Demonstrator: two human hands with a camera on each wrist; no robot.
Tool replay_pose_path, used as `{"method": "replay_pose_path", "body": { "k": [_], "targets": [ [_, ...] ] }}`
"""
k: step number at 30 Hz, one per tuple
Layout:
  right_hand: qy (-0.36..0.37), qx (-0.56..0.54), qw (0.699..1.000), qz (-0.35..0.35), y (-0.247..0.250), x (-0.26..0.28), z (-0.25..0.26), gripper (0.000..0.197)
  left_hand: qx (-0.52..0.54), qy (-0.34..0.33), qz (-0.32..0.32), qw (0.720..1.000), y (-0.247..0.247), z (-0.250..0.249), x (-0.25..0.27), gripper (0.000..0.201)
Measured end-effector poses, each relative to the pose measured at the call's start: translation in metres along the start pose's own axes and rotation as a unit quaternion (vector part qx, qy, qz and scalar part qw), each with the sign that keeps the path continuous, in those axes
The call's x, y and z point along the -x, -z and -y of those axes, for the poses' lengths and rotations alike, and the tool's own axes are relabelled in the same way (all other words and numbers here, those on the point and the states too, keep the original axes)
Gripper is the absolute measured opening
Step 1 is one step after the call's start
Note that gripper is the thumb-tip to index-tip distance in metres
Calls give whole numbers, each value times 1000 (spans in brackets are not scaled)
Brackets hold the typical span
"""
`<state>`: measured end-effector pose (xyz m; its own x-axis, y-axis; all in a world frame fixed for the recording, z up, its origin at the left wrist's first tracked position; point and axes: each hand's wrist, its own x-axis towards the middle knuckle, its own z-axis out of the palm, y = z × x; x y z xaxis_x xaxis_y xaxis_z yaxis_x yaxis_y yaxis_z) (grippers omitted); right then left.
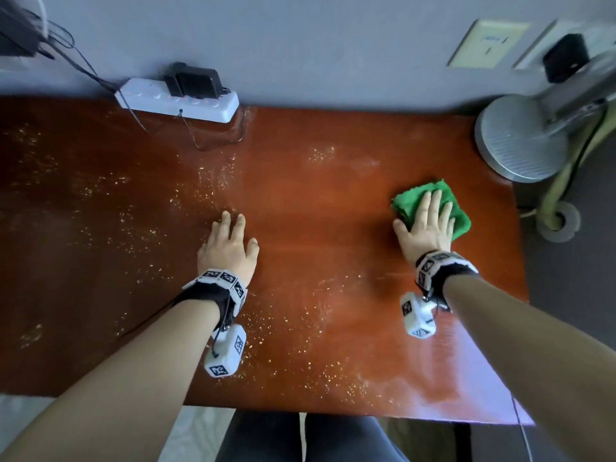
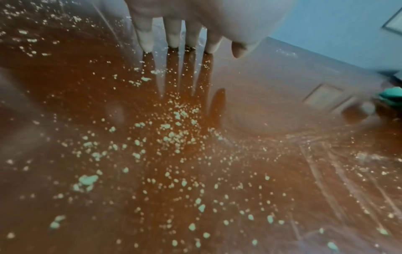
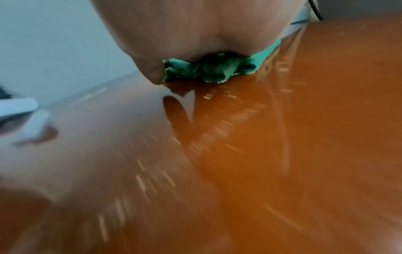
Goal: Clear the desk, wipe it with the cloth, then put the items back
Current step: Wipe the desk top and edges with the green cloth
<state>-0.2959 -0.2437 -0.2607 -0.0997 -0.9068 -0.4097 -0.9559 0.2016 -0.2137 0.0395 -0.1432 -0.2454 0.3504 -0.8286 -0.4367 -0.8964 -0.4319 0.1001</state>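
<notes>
reddish-brown desk (image 1: 300, 201) fills most of the head view, set against a pale grey wall (image 1: 316, 45). pale crumbs (image 1: 213, 181) are scattered over its left half and along the near edge; the left wrist view shows them thick on the glossy wood under the palm.

right hand (image 1: 428, 225) lies flat on a folded green cloth (image 1: 410, 198) near the far right part of the desk, fingers straight and spread, palm pressing down. the cloth sits directly under the hand, its edges showing beyond the fingertips and to both sides. in the right wrist view, green folds bunch out from beneath the heel of the palm, touching the wood; that view is streaked with blur.

left hand (image 1: 230, 248) is near the middle of the desk, well apart from the cloth, holding nothing. its fingers (image 2: 145, 39) are extended and slightly apart, tips touching the surface, thumb out to the side.

white power strip (image 1: 178, 100) lies at the back edge against the wall, with a black adapter (image 1: 195, 81) plugged into it and thin cables (image 1: 213, 138) trailing onto the wood. off the far right corner stands a round silver base (image 1: 520, 141), beside a yellowish hose (image 1: 566, 175). two wall plates (image 1: 486, 43) sit on the wall above. white marker-covered wrist units (image 1: 226, 355) hang from both forearms.
</notes>
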Motion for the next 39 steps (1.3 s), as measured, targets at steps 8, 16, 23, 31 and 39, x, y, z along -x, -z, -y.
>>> {"method": "replay_pose_path", "body": {
  "k": [8,16,23,31,39],
  "targets": [
    [70,15,997,18,9,-89,126,83,-5,-47,-17,999,-7,20,3,61],
    [391,197,893,109,-55,31,182,75,-24,-82,-34,996,-14,45,21,67],
    [166,83,980,67,-28,45,79,63,-40,-71,16,997,9,96,26,53],
    [129,77,985,86,-100,139,208,74,-61,-149,24,987,-12,185,62,58],
    [274,104,949,118,-159,224,283,76,-75,-135,57,986,8,290,56,53]
  ]
}}
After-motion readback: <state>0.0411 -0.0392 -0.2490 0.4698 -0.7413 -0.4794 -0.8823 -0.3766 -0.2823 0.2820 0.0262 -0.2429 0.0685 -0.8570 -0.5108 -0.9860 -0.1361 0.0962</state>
